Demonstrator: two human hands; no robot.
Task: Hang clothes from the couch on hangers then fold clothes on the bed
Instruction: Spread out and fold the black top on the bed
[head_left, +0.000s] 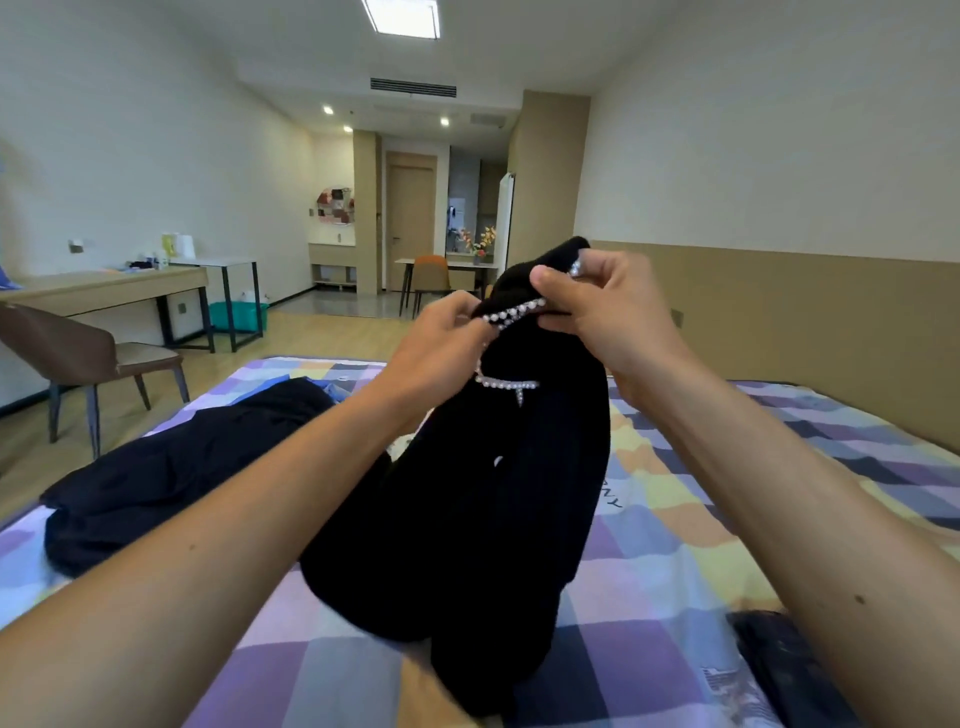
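Between the two raised hands hangs a black garment (493, 509), its top edge held up at hand height and its body dropping in thick, soft folds to the bed (675, 571) below the wrists. The left hand (441, 343) pinches one end of a beaded trim (514, 310), a short row of pearl-like and sparkling stones running along the cloth. The right hand (608, 317) grips the other end, thumb curled over the black fabric, with more stones showing at its fingertips. Just under the left hand a second beaded strip (506, 384) crosses the fabric, with a small point hanging from it.

Beneath both forearms the bed is covered in a checked sheet of purple, yellow, blue and grey squares. Left of the left arm a dark garment (182, 467) lies spread on the sheet. Under the right forearm, near the frame's edge, sits another dark item (784, 670); what it is cannot be told.

Beyond the left hand stand a wooden desk (104, 291), a brown chair (78, 358) and a teal bin (236, 314) on a wood floor. Past the hands are an orange chair (432, 275), flowers (480, 241) and a door (410, 208).
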